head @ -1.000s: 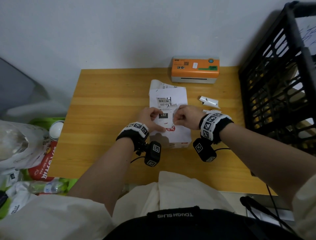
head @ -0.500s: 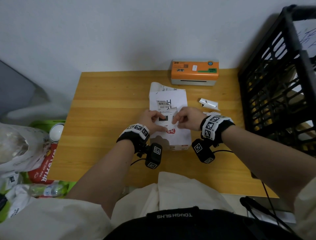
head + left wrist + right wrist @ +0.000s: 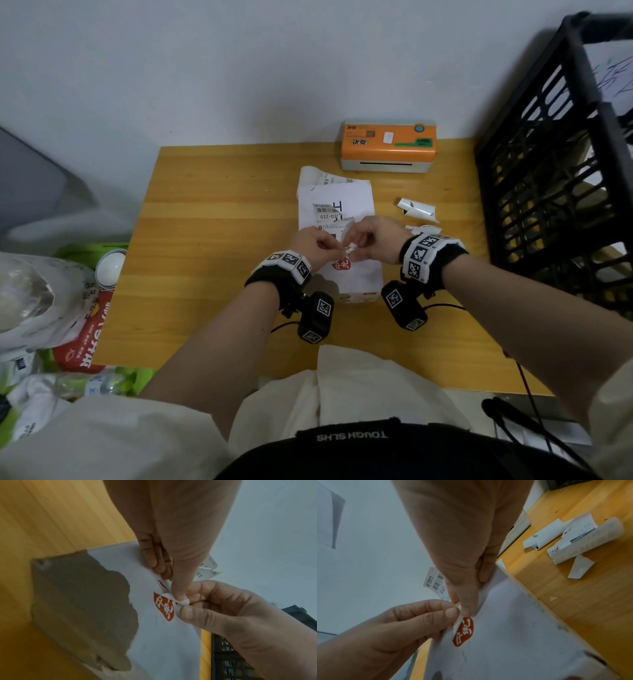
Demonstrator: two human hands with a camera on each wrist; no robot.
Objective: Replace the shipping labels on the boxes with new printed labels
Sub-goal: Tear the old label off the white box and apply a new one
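Observation:
A white box (image 3: 356, 277) with a red logo (image 3: 164, 607) and a torn grey patch (image 3: 82, 608) lies mid-table. Its barcode label (image 3: 329, 212) is partly lifted off the top and shows again in the right wrist view (image 3: 436, 582). My left hand (image 3: 337, 245) and right hand (image 3: 352, 246) meet over the box. Both pinch the label's curled white near end (image 3: 184, 601), just above the logo. In the left wrist view the left thumb presses the strip against the fingers (image 3: 154, 561). The right hand's thumb and forefinger (image 3: 190, 612) nip the curl's tip.
An orange label printer (image 3: 388, 145) stands at the back of the wooden table (image 3: 212, 240). Torn label scraps (image 3: 418, 209) lie right of the box. A black crate (image 3: 555, 164) borders the right edge. Bags and bottles (image 3: 41, 308) crowd the floor at left.
Both hands have drawn closer together over the box and now pinch the label's curled near end, which has come up off the surface. The box has stayed put.

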